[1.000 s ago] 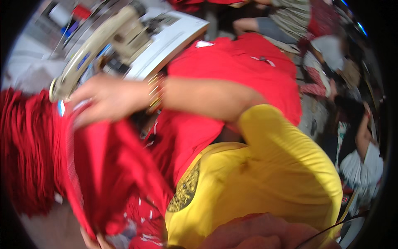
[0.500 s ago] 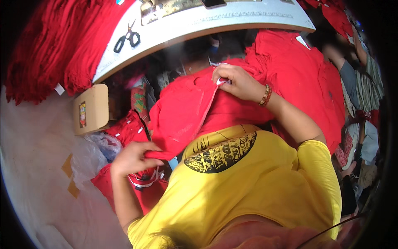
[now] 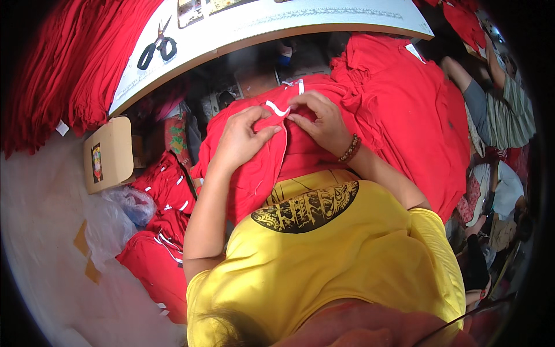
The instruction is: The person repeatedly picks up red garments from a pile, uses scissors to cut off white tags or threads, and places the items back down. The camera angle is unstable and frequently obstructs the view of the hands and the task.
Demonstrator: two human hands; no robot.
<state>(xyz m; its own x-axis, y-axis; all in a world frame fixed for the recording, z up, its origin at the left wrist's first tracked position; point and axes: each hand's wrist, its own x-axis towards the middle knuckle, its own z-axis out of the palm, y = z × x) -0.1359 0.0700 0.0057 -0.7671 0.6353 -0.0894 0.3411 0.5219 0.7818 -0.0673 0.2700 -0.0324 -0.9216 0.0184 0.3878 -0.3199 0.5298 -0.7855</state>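
One left hand [image 3: 238, 139] and one right hand [image 3: 325, 124] pinch a red, wrinkled garment [image 3: 257, 173] with curved white trim [image 3: 278, 110].

Through a head-worn fisheye, the left hand [image 3: 240, 139] and right hand [image 3: 321, 124] are viewed from above at close range, steeply downward over the shirt [image 3: 341, 254], with the table [image 3: 219, 32] caught, bent, along the top.

Left hand [image 3: 241, 137]: pinching red cloth [image 3: 251, 184]
Right hand [image 3: 322, 122]: pinching its edge at a white strip [image 3: 278, 110]
Scissors [image 3: 159, 47]: lying on white table [image 3: 209, 33]
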